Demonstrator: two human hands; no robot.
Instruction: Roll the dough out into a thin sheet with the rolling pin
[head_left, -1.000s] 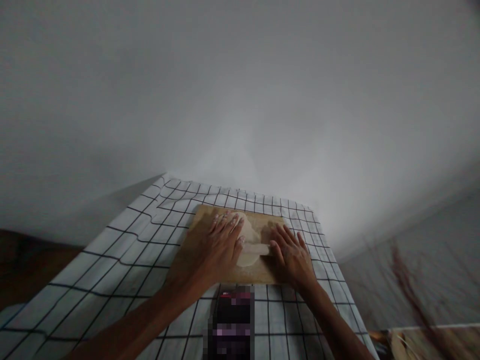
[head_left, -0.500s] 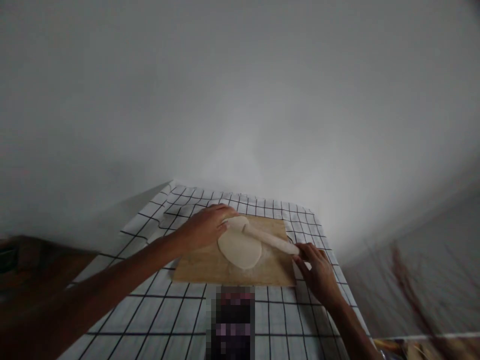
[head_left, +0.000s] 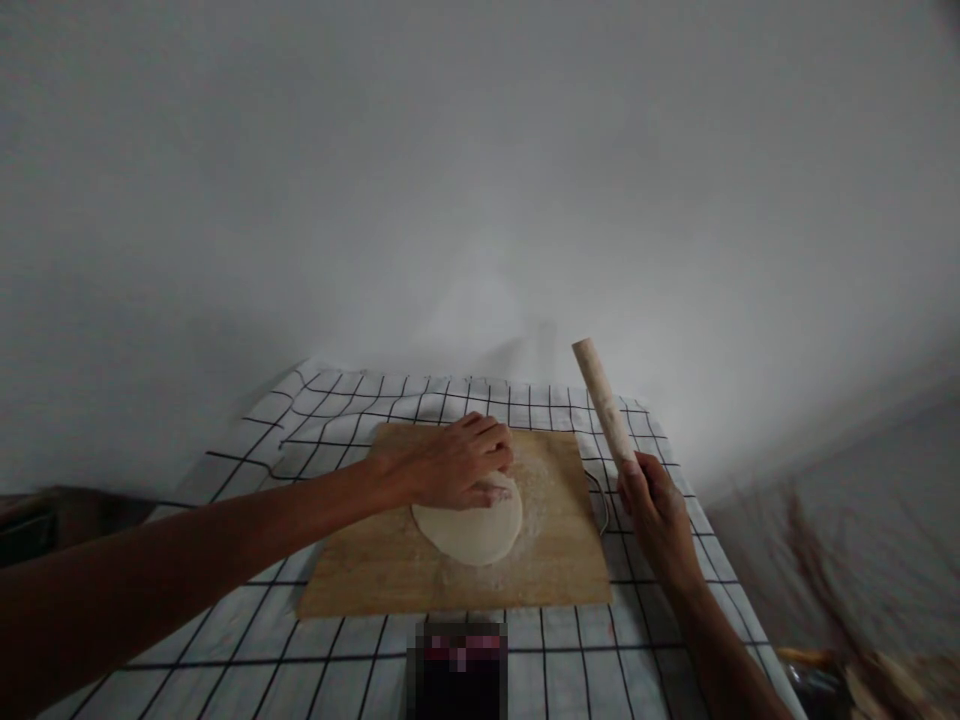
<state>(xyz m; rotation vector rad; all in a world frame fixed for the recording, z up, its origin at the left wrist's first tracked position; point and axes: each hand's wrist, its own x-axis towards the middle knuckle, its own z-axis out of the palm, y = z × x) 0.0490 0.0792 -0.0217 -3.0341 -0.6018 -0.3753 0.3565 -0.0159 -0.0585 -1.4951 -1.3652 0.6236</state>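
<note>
A flat, pale round of dough [head_left: 472, 535] lies on a floury wooden board [head_left: 375, 580]. My left hand [head_left: 465, 460] reaches over the dough's far side, with the fingers curled and the thumb on its surface. That hand covers the far edge of the dough. Off the board's right side, my right hand [head_left: 660, 515] is wrapped round the lower end of a wooden rolling pin [head_left: 604, 400]. The pin is raised and tilted, its free end pointing up and away, apart from the dough.
A white cloth with black grid lines [head_left: 225, 630] covers the table under the board. Behind it rises a plain pale wall [head_left: 480, 200]. A blurred dark pixelated patch [head_left: 461, 680] shows at the near edge. Thin reddish twigs [head_left: 817, 570] stand beyond the table at right.
The rolling pin has lifted off the dough and swung upright to the right in my right hand. My left hand has shifted right, further over the dough. The view has tilted slightly.
</note>
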